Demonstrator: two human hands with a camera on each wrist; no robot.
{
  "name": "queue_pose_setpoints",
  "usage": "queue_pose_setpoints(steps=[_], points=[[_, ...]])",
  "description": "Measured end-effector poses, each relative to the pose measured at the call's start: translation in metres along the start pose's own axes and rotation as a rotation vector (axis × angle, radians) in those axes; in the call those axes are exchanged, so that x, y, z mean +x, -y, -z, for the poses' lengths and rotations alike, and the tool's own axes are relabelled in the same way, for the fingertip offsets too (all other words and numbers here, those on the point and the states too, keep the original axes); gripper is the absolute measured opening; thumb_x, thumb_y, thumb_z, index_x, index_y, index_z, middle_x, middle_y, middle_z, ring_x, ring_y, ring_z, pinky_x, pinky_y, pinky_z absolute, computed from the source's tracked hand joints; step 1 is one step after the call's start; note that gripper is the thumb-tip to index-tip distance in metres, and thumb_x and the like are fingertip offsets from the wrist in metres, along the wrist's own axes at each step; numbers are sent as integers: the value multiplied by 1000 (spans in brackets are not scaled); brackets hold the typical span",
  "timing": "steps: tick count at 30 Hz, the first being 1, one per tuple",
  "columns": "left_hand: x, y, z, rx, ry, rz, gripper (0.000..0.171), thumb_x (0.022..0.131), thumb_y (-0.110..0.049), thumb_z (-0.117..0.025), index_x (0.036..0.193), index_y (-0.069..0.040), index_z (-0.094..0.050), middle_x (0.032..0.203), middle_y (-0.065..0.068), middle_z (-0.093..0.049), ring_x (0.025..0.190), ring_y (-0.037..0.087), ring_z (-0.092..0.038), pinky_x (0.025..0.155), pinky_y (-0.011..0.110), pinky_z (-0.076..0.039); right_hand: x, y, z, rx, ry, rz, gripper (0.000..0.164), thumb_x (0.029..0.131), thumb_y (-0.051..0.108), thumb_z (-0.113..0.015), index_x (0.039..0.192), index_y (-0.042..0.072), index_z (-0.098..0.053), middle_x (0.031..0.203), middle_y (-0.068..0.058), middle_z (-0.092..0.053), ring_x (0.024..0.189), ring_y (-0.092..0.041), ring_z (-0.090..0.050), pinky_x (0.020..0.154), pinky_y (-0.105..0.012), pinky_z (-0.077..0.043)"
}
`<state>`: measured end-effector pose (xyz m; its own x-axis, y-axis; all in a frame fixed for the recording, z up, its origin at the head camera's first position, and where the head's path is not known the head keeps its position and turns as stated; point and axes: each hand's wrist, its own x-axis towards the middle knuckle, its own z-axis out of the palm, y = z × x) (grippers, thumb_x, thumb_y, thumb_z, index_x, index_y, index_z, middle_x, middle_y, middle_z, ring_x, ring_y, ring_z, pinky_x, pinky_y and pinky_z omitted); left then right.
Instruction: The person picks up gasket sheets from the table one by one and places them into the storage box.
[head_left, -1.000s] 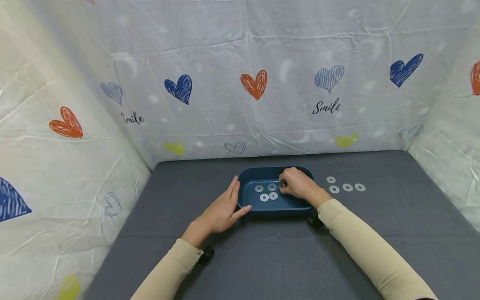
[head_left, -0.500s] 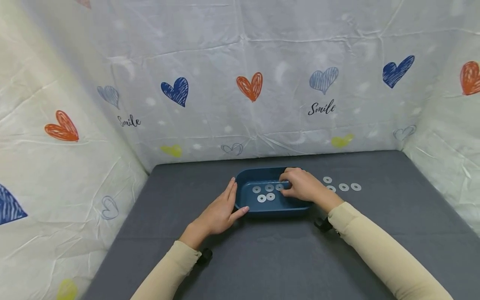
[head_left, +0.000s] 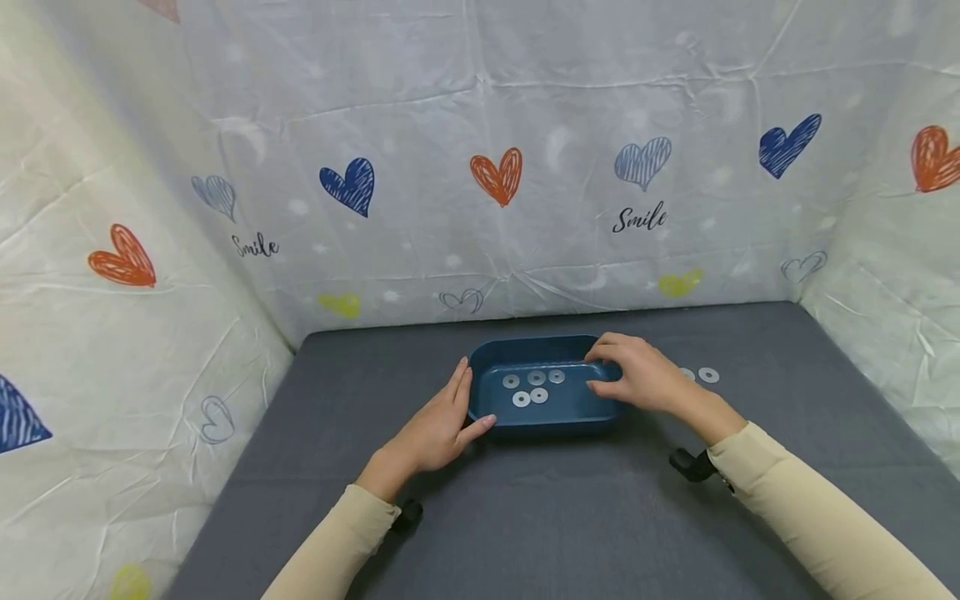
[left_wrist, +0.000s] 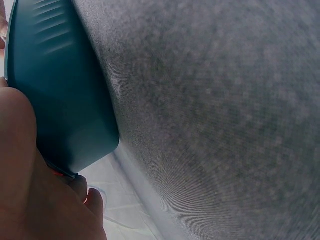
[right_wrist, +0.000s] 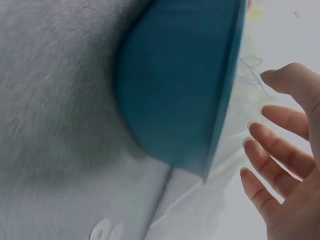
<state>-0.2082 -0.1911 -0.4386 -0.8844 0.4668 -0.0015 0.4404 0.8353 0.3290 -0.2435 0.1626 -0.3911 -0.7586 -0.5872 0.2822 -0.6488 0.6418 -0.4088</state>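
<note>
Several flat silver washers (head_left: 551, 377) lie grouped on the floor of a blue tray (head_left: 581, 402), left of its middle. My left hand (head_left: 429, 425) rests against the tray's left end, fingers straight along the side and thumb at the front rim. In the left wrist view that hand lies beside the tray's outer wall (left_wrist: 65, 100). Over the tray's right end is my right hand (head_left: 643, 372), its thumb and fingers spread with nothing between them. The right wrist view shows these fingers (right_wrist: 280, 150) apart above the rim.
More washers (head_left: 703, 376) lie on the dark grey tablecloth (head_left: 525, 517) right of the tray, partly hidden behind my right hand. A white curtain (head_left: 420, 108) printed with hearts stands behind the table and along both sides.
My right hand has let go of a washer in the tray, leaving it beside the others. The fingers have spread and the hand has moved right. The left hand stays at the tray.
</note>
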Motion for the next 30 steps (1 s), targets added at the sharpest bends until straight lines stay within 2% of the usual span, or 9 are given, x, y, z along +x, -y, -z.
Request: queue_pose_setpoints(steps=[4, 10, 16, 21, 30], points=[[0, 0, 2, 2, 5, 1, 98, 103, -68, -37, 163, 1, -2, 171, 16, 8, 156, 33, -13, 123, 50, -24, -11, -5, 10, 3, -34, 8, 26, 90, 19, -80, 113, 7, -74, 114, -8, -68, 97, -27, -67, 78, -42, -56], [1, 1, 2, 8, -1, -8, 97, 103, -67, -37, 163, 2, -3, 171, 16, 8, 156, 33, -13, 123, 50, -24, -28, -18, 24, -8, -54, -28, 27, 89, 14, -81, 114, 4, -74, 114, -9, -68, 96, -27, -67, 80, -48, -57], [1, 2, -1, 0, 0, -7, 97, 103, -67, -37, 163, 2, -4, 171, 16, 8, 156, 33, -12, 123, 51, -23, -44, -30, 31, -28, -64, -68, 26, 89, 11, -80, 113, 5, -74, 113, -8, -68, 97, -22, -66, 78, -44, -56], [1, 1, 0, 0, -2, -6, 97, 103, -66, -39, 163, 2, -3, 171, 16, 7, 156, 32, -13, 123, 50, -23, -54, -38, 36, -33, -58, -98, 26, 90, 10, -79, 115, 6, -73, 113, -7, -67, 101, -28, -67, 80, -48, -56], [1, 0, 1, 5, 0, -1, 97, 104, -66, -38, 163, 2, -4, 171, 18, 4, 156, 32, -14, 123, 49, -24, -71, -55, 39, -100, -35, -160, 31, 89, 8, -79, 118, -2, -71, 117, -16, -66, 103, -36, -65, 82, -52, -55]])
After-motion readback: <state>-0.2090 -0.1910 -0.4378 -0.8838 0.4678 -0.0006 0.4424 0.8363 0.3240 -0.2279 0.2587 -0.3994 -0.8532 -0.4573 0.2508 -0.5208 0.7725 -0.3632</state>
